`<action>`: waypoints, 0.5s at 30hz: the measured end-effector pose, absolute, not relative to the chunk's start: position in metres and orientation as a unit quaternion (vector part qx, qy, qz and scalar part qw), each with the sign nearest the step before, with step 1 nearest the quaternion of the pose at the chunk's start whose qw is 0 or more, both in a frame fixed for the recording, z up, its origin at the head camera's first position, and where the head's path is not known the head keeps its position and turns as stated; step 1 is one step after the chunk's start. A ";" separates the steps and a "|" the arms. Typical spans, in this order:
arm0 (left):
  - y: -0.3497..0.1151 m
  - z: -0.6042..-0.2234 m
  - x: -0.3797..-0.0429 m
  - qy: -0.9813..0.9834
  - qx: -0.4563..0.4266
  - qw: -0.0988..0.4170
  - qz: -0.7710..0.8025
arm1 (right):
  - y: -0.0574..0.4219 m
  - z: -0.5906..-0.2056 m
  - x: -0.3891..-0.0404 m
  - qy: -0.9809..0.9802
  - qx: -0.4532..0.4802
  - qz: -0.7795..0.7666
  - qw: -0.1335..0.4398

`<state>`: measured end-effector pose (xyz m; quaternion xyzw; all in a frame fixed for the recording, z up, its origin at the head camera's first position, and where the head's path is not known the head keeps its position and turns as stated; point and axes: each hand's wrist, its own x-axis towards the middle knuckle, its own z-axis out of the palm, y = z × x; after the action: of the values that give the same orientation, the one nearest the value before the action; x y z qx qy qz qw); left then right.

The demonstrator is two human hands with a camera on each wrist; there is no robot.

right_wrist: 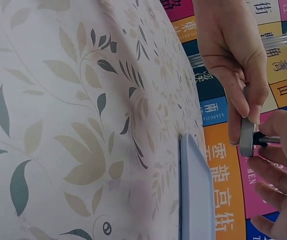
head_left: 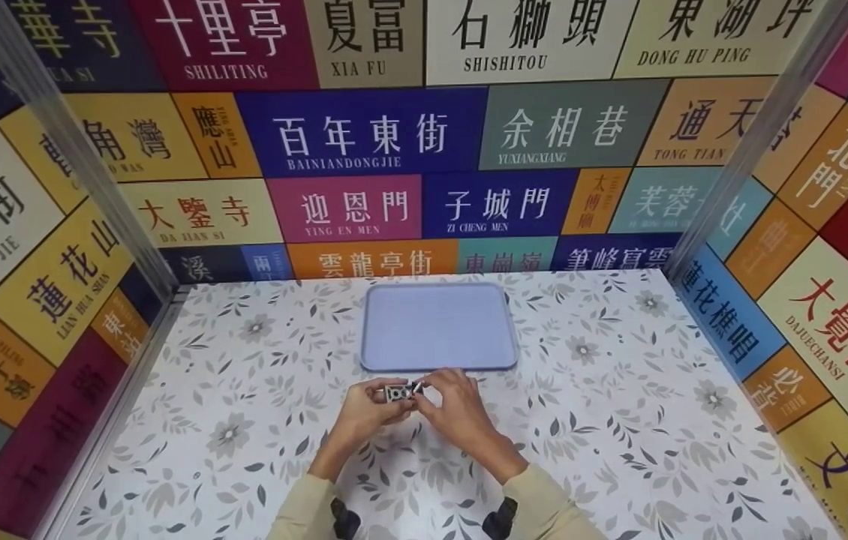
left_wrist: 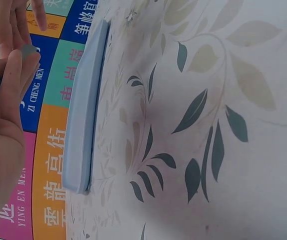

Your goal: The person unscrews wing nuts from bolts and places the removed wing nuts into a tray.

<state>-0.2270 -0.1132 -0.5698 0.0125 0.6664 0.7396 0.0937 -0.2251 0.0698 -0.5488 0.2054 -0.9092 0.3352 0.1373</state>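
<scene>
My left hand point(head_left: 364, 414) grips a small grey metal block point(head_left: 397, 393) between thumb and fingers, above the table in front of the tray. Round openings show on the block's face in the head view. At its right end, my right hand point(head_left: 460, 409) pinches a threaded screw point(right_wrist: 270, 140) with its thumb and index finger. A black part point(right_wrist: 258, 138) sits between screw and block in the right wrist view; whether the screw is seated in the block cannot be told. In the left wrist view, the fingers cover most of the block.
A pale blue-violet rectangular tray point(head_left: 439, 328) lies flat just beyond the hands. The table point(head_left: 259, 390) has a white cover with a leaf and flower print. Panels with coloured lettering point(head_left: 360, 131) stand at the back and both sides.
</scene>
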 end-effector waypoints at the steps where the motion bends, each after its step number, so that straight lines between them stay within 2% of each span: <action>1: -0.114 -0.570 -0.227 0.666 0.014 0.095 0.740 | 0.071 -0.549 -0.225 -0.907 0.206 0.342 0.136; 9: -0.113 -0.567 -0.226 0.681 0.017 0.106 0.725 | 0.073 -0.550 -0.228 -0.884 0.224 0.387 0.139; 15: -0.112 -0.565 -0.225 0.676 0.023 0.101 0.730 | 0.072 -0.550 -0.228 -0.878 0.219 0.393 0.165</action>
<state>-0.2245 -0.1116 -0.5650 0.0230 0.6756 0.7299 0.1015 -0.2276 0.0722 -0.5498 0.2192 -0.8777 0.3929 0.1653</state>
